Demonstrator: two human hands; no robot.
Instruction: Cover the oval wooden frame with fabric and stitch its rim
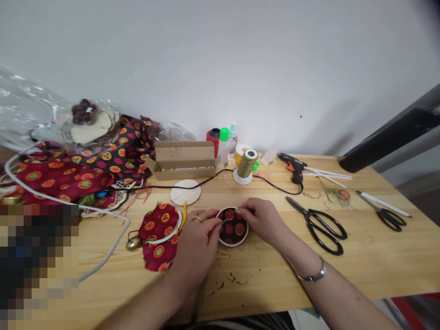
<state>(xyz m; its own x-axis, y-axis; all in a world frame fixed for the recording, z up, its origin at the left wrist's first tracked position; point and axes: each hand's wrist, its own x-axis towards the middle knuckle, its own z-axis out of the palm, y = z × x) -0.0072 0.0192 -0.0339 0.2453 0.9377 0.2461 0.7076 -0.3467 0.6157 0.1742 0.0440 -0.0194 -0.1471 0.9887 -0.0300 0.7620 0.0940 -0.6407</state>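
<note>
A small round piece with a white rim and black flower-patterned fabric (pixel 233 228) lies between my hands near the front of the table. My left hand (pixel 197 238), with a ring on one finger, pinches its left edge between thumb and fingers. On the upper right edge, my right hand (pixel 263 219) has its fingers closed on the rim. Left of my left hand are red patterned fabric pieces (pixel 156 224), one with a white ring edge, beside a yellow cord (pixel 184 211) and a brass bell (pixel 133 243). Dark scraps (pixel 228 278) are scattered below the round piece.
Large black-handled scissors (pixel 319 224) lie to the right, smaller scissors (pixel 387 215) beyond. Behind stand a green thread spool (pixel 248 165), an open cardboard box (pixel 184 167) and a glue gun (pixel 294 167) with its cable. Bunched fabric (pixel 130 142) fills the back left.
</note>
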